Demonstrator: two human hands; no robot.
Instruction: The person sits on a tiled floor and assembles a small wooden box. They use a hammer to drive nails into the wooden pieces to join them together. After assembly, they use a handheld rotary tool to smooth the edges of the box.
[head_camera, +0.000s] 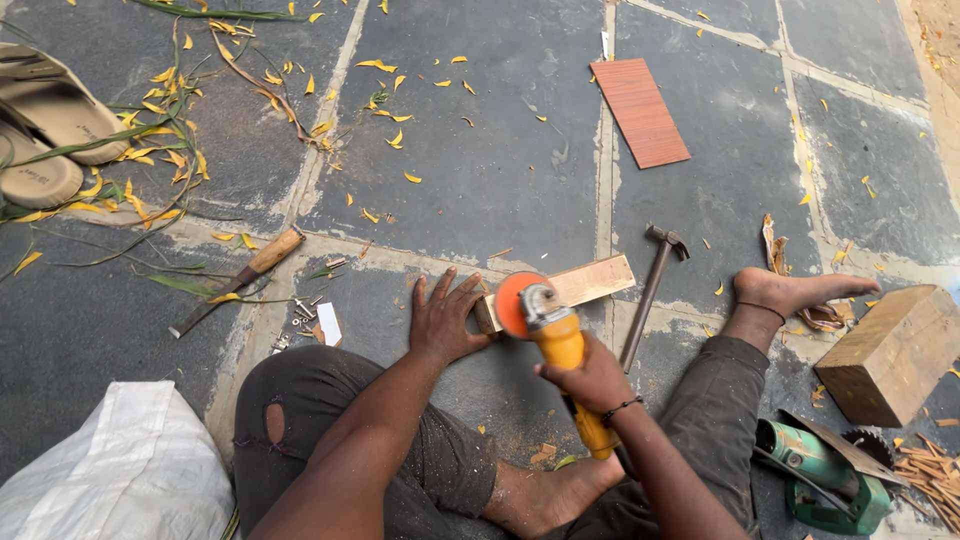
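Observation:
I sit on a stone floor. My left hand (443, 318) lies flat, fingers spread, pressing on the near end of a narrow wooden strip (590, 283). My right hand (592, 378) grips the yellow body of an angle grinder (555, 340). Its orange disc (512, 305) stands against the left end of the strip. A hammer (652, 288) with a wooden handle lies just right of the strip, head pointing away from me.
A chisel (240, 280) with a wooden handle lies at the left near small metal bits (300, 322). A reddish board (640, 112) lies farther off. A wooden block (893, 352), a green power saw (825, 475), a white sack (120, 470) and sandals (50, 125) surround me.

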